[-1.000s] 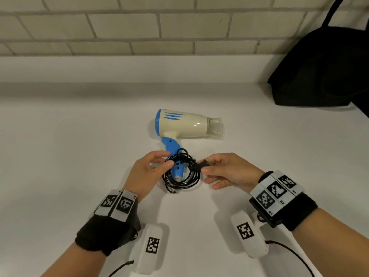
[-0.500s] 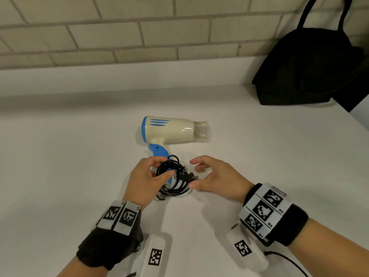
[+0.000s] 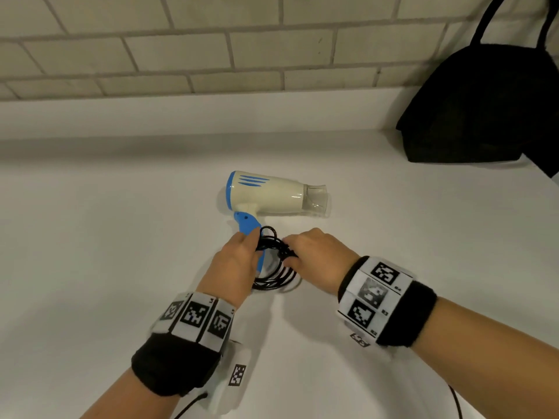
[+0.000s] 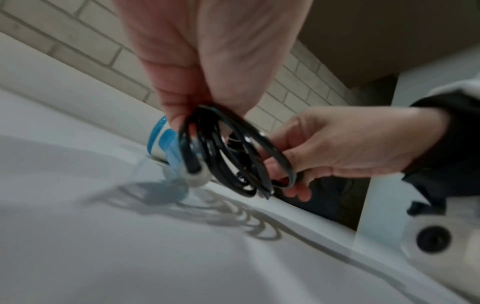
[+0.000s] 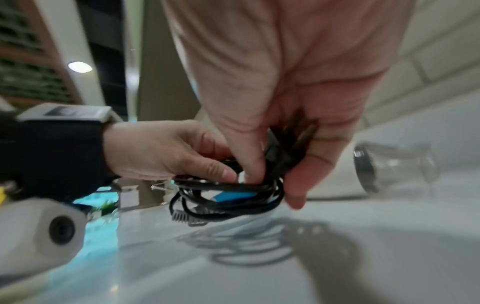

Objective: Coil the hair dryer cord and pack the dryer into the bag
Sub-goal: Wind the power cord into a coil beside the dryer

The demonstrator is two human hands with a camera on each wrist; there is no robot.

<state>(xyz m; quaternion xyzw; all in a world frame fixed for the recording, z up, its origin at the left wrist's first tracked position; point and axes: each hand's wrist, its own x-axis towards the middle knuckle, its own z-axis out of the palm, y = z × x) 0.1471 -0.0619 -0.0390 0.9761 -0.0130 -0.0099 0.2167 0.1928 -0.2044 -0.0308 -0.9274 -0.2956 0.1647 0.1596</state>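
One black cord (image 3: 273, 267), coiled into several loops, sits center frame between both hands, over the blue handle of one hair dryer (image 3: 269, 193) lying on its side on the white counter (image 3: 90, 252). Left hand (image 3: 234, 267) pinches the coil's left side. Right hand (image 3: 320, 258) curls round its right side, plug end tucked in the fingers. One black bag (image 3: 484, 110), upper right against the wall, well apart from the dryer.

R hand (image 3: 314, 258) has closed in on the coiled cord (image 3: 273, 267): 1 s ago it pinched the plug out to the side, now its fingers curl round the loops w/ the plug tucked in. L hand (image 3: 239, 264) shifted from a fingertip hold to gripping the coil's left side, lifting it a bit.
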